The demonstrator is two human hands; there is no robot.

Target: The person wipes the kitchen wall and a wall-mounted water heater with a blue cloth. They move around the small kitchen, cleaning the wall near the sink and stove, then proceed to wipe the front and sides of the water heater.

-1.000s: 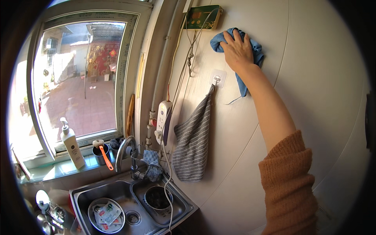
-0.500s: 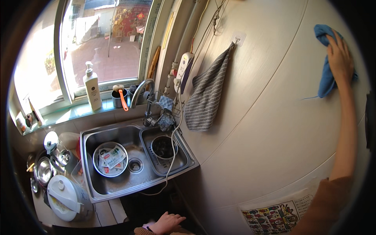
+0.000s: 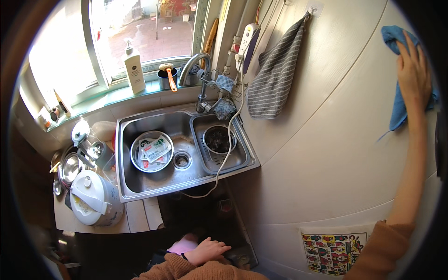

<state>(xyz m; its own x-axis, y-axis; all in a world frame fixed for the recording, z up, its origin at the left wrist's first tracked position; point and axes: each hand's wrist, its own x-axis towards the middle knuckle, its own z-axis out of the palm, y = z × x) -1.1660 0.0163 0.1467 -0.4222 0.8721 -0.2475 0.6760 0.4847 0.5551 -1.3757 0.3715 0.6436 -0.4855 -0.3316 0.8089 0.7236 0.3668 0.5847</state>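
While the left hand (image 3: 205, 251) lies at six o'clock, fingers loosely extended and nothing seen in them, the right hand (image 3: 414, 77) has carried the blue cloth (image 3: 398, 114) from near the hook (image 3: 313, 9) across the pale wall (image 3: 326, 154) to two o'clock. Its fingers lie outstretched, slightly apart, over the cloth rather than clamped round it. The cloth therefore now covers a different patch, well apart from the striped towel (image 3: 275, 77) at one o'clock

Open wall (image 3: 336, 140) separates the striped towel (image 3: 278, 70) from the blue cloth (image 3: 398, 105). A white cord (image 3: 230, 130) hangs across the right basin (image 3: 241, 157), obstructing reach.
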